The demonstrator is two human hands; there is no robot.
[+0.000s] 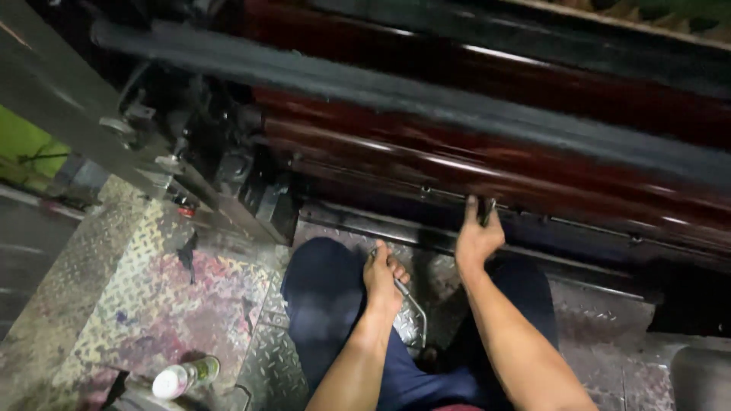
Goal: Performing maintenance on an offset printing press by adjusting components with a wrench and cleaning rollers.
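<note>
I sit on a metal platform in front of a large machine with glossy dark red rollers (472, 164). My left hand (383, 275) rests above my left knee and grips a bent metal rod-like tool (412, 306) that runs down between my legs. My right hand (478, 232) reaches up to the lower edge of the rollers and pinches a small dark object (488, 211) against a thin metal bar (533, 217). I cannot tell what that small object is. Dark blue trousers (324, 297) cover my legs.
The ink-stained diamond-plate floor (164, 304) spreads out to the left. A small bottle with a white cap (185, 376) lies on it near the bottom left. A grey metal frame beam (68, 103) slants across the upper left, with dark machine parts (194, 129) behind it.
</note>
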